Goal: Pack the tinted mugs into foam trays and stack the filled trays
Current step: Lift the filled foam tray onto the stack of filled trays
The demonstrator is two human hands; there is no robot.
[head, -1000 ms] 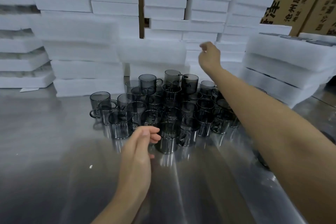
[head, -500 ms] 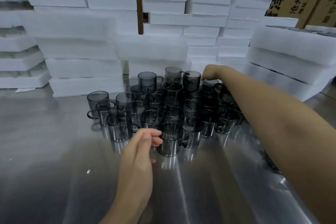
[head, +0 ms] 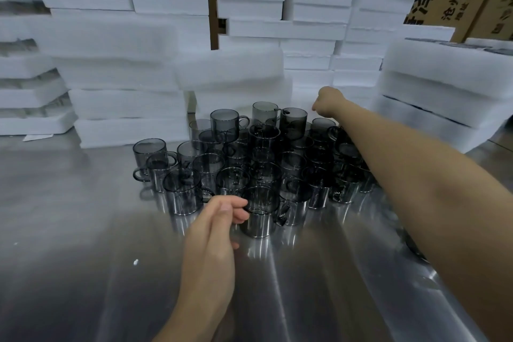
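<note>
Tinted mugs unpacked on worktop. Right hand, down from foam trays to their far side, curled, grip unclear; left hand relaxed, empty. Picking likely starts.

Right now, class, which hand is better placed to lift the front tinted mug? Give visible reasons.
Left. The left hand has its fingertips beside the front tinted mug, at the near edge of the mug cluster. The right hand is stretched to the cluster's far side, by the foam trays.

Both arms are bare: the left hand and left forearm uncovered to the frame's edge, the right hand and right forearm likewise, with skin showing throughout
</note>
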